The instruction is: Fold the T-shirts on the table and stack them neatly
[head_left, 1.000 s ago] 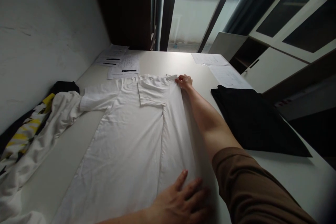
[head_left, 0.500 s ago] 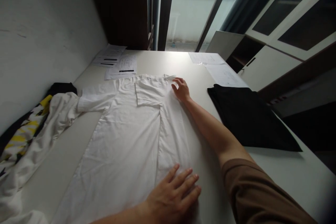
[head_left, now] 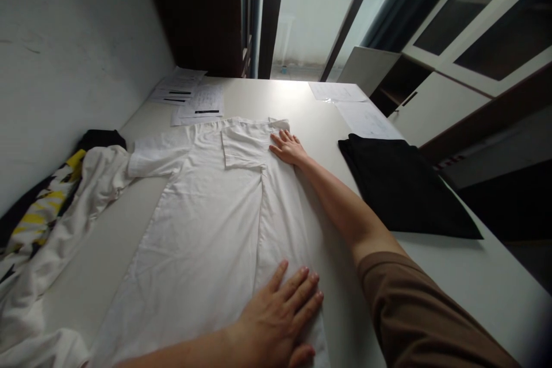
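Note:
A white short-sleeved shirt (head_left: 207, 213) lies spread on the white table (head_left: 323, 126). Its right side is folded inward, with that sleeve (head_left: 245, 146) lying across the body; the left sleeve (head_left: 157, 152) stretches out to the left. My right hand (head_left: 288, 146) rests with fingers apart on the folded side, near the collar end. Closer to me, my left hand (head_left: 280, 316) lies flat with spread fingers on the lower part of the folded strip. The shirt's near end runs out of view below.
Folded black cloth (head_left: 401, 187) lies on the right of the table. Crumpled white cloth (head_left: 77, 201) and a yellow-patterned garment (head_left: 47, 201) lie along the left wall. Papers (head_left: 200, 103) sit at the back left, more sheets (head_left: 364, 118) at the back right.
My right hand has come down from a curled pose onto the shirt and moved slightly left, its fingers now flatter. My left hand stays on the fold, shifted slightly in view.

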A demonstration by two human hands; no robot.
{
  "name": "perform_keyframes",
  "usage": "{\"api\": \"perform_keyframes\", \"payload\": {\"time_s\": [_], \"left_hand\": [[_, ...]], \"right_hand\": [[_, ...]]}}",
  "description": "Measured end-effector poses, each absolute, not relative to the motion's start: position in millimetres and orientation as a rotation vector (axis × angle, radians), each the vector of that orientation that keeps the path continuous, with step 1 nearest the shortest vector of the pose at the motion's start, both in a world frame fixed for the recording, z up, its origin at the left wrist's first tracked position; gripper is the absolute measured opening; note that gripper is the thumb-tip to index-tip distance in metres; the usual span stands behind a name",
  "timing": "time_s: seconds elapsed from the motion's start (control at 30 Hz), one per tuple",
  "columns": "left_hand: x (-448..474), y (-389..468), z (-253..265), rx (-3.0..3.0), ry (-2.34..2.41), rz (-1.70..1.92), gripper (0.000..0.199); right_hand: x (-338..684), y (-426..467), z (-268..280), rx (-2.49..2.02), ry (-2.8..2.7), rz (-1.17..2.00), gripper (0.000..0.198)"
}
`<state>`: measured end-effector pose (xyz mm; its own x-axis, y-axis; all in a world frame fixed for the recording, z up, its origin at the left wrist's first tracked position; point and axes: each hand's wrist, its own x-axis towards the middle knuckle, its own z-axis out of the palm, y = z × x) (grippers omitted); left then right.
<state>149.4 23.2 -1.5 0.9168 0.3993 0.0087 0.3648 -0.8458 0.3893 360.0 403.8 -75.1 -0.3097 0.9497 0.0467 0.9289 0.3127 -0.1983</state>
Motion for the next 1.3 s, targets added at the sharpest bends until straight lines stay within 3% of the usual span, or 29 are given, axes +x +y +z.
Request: {"api": "perform_keyframes", "payload": {"time_s": [0.43, 0.77, 1.13, 1.3], "left_hand": [[149.1, 25.1, -13.8, 2.728, 0.553, 0.247, 0.065], [151.2, 15.9, -21.4, 2.663, 0.629, 0.332, 0.049], [146.3, 15.7, -5.2, 2.732, 0.546, 0.202, 0.057], [107.9, 63.5, 1.6, 2.539, 0.933, 0.417, 0.045]], "right_hand": [[372.9, 451.5, -77.5, -1.787, -2.302, 0.18, 0.067], [377.6, 387.5, -82.7, -1.514, -2.287, 0.136, 0.065], [363.1, 326.8, -68.6, -1.654, -2.389, 0.16, 0.057], [365.0, 325.4, -66.2, -1.607, -2.353, 0.163, 0.053]]}}
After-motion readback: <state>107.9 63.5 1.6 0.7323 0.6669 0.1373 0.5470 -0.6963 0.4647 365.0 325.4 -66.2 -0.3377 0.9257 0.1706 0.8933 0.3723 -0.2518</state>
